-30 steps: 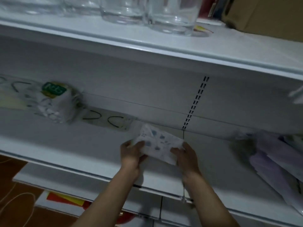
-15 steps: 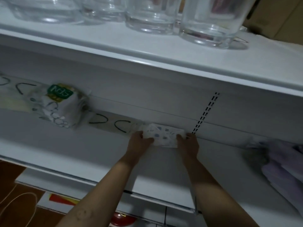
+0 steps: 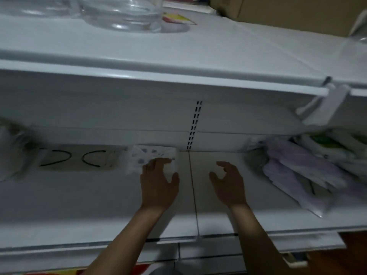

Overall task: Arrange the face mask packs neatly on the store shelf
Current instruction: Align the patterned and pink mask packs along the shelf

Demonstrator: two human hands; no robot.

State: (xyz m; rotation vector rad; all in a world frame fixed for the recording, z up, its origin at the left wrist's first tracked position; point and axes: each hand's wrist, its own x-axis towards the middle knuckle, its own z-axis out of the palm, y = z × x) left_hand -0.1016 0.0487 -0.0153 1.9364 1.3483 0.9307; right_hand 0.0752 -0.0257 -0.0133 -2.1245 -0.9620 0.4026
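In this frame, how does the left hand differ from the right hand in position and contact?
The left hand touches the blue-spotted mask pack at the back of the shelf; the right hand touches no pack and is over bare shelf. The left hand lies left of the shelf seam, the right hand right of it. The left hand's fingers look flatter, the right hand's loosely curled. Both are palm down and grip nothing.

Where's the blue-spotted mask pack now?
The blue-spotted mask pack lies at the back of the shelf, left of the slotted upright, beside the black-looped pack; the left hand touches it.
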